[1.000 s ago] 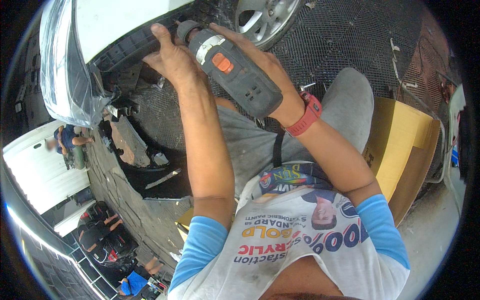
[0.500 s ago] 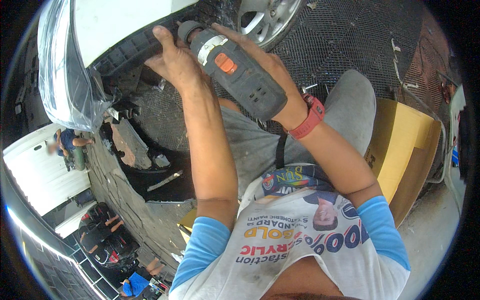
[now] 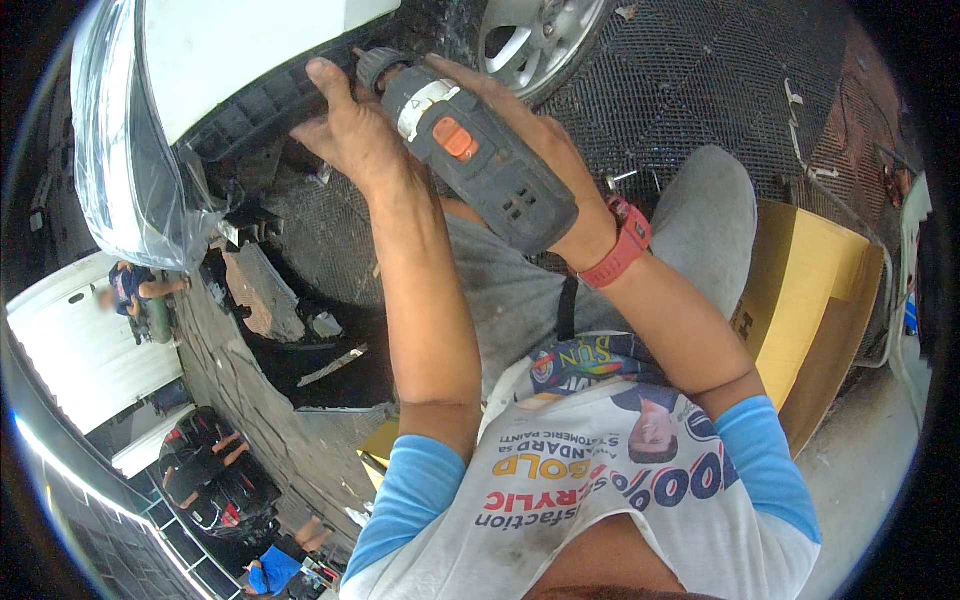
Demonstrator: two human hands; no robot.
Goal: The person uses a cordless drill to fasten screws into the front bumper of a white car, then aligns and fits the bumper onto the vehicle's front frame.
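A dark grey cordless drill (image 3: 515, 190) with an orange slide switch and a white collar lies diagonally before me, its chuck toward the upper left. My right hand (image 3: 565, 150) is closed around its far side; the fingers are largely hidden behind the body. Beside the chuck, my left hand (image 3: 355, 135) has its thumb raised and a finger stretched leftward, with the other fingers hidden. Both hands are by the black lower trim (image 3: 245, 108) of a white car panel (image 3: 245, 50). Whether the drill tip touches anything, I cannot tell.
Clear plastic film covers the car's headlight (image 3: 115, 150) at the left. A wheel (image 3: 535, 45) stands at the top, over black matting (image 3: 690, 80). An open cardboard box (image 3: 800, 300) lies to my right. Other people (image 3: 275, 570) are in the background at left.
The drill's rear end has dropped slightly in the picture, and the view has shifted a little. Both hands keep nearly the same places.
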